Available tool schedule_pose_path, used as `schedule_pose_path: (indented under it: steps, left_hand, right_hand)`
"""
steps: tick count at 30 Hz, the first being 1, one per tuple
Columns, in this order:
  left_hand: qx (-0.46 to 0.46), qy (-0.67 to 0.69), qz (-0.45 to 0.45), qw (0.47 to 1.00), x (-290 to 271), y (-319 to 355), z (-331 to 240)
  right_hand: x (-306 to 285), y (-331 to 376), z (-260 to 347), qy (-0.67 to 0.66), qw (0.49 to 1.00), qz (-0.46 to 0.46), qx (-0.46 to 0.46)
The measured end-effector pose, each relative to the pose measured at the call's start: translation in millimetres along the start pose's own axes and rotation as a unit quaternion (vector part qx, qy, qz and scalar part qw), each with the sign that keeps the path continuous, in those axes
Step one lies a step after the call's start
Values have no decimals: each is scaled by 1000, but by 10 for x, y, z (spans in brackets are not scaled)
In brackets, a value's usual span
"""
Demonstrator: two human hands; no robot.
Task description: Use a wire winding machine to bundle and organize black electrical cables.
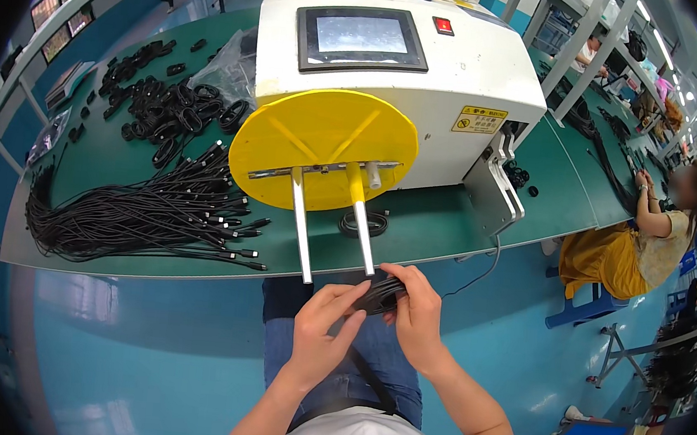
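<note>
At the far left of the frame, a big bundle of loose black cables (129,215) lay spread on the green table (431,225), their plug ends fanned toward the centre. Above it, in the upper left, a heap of coiled black cables (168,102) sat beside a clear plastic bag (229,62).

In the middle stood the white winding machine (452,77) with its dark screen (361,38) and a red switch (443,25). Its yellow disc (321,147) faced you, and two metal rods (335,225) reached down from it toward your lap. A single coiled cable (363,223) lay on the table just behind those rods.

Below the rods, at lower centre, your left hand (323,331) pinched one end of a small coiled black cable (381,295), fingers closed on it. Your right hand (417,310) gripped the other side, curled over the top. The coil sat between both hands, just off the table's near edge, above your knees.

At the right edge, another person (640,243) sat on a blue stool (585,309), working at the far bench.
</note>
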State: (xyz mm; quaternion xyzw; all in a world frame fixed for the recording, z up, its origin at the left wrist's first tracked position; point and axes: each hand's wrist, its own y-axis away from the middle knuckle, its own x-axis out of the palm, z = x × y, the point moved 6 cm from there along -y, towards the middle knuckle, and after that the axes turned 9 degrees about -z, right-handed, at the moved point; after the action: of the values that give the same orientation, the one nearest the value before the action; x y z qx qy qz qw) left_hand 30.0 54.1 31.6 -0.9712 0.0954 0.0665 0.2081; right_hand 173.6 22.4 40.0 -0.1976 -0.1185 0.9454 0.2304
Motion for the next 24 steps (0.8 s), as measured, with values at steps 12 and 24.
schedule_pose_path:
  steps: [12, 24]
  left_hand:
    - [109, -223, 53, 967, 181, -115, -124]
    - [-211, 73, 153, 963, 312, -22, 539]
  right_hand:
    - [163, -49, -35, 138, 986, 12, -93]
    - [-206, -245, -310, -53, 991, 42, 117]
